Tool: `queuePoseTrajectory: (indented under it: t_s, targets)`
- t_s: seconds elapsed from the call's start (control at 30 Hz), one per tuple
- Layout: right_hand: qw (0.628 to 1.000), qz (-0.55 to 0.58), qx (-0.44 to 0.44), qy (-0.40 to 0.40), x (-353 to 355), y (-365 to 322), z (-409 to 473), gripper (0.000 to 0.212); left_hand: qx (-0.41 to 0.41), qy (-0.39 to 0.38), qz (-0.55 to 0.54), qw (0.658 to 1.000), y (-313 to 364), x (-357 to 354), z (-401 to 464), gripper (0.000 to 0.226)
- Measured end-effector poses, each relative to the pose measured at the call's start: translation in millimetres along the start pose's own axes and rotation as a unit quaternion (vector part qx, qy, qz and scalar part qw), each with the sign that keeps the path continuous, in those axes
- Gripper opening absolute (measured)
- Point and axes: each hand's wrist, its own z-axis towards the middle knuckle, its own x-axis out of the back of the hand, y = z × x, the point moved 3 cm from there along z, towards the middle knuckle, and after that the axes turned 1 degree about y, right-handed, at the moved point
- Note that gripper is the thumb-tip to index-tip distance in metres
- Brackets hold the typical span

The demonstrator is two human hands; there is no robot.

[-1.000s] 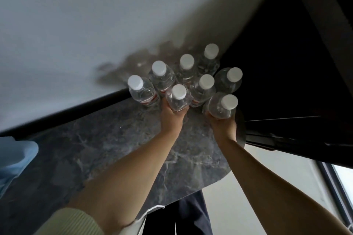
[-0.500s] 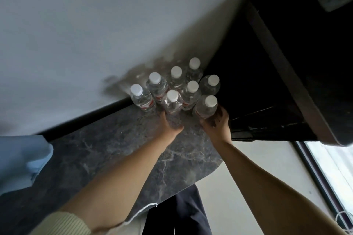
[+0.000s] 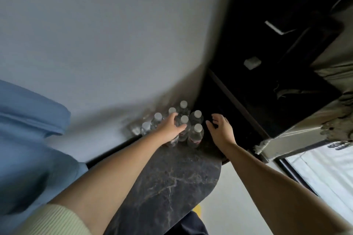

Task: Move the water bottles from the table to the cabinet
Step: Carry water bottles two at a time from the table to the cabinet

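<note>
Water bottles [image 3: 183,124] stand clustered at table [image 3: 172,181] corner by wall. Left hand [image 3: 170,129] wraps one bottle; right hand [image 3: 219,129] spread, empty, beside cluster. Grip body low, lift straight w/o knocking neighbours.

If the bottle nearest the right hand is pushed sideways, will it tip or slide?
The nearest bottle looks tall and narrow, so a push near its white cap would probably tip it. It stands close beside other bottles, which may catch it. The polished table probably allows sliding when pushed low.
</note>
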Motion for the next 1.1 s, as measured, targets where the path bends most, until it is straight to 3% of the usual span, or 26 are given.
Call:
queuePoseTrajectory:
  t_s: [0.2, 0.43, 0.77, 0.93, 1.1]
  targets:
    - [0.982, -0.164, 0.083, -0.036, 36.3, -59.8, 1.6, 0.043, -0.094, 0.062, 0.119, 0.986, 73.9, 44.4, -27.8, 0.064]
    - [0.915, -0.369, 0.067, -0.149, 47.1, -82.6, -7.0, 0.047, -0.088, 0.121, 0.259, 0.954, 95.7, 61.3, -56.5, 0.060]
    - [0.872, -0.420, 0.171, -0.182, 77.6, -87.3, -2.5, 0.043, -0.023, 0.200, 0.253, 0.946, 107.7, 57.2, -86.8, 0.057]
    - [0.853, -0.429, 0.226, -0.195, 107.2, -76.1, -2.5, 0.044, 0.026, 0.219, 0.179, 0.959, 123.5, 1.1, -108.1, 0.061]
    - [0.834, -0.411, 0.292, -0.224, 107.9, -77.9, -23.2, 0.041, 0.049, 0.243, 0.170, 0.954, 124.9, -40.0, -146.9, 0.046]
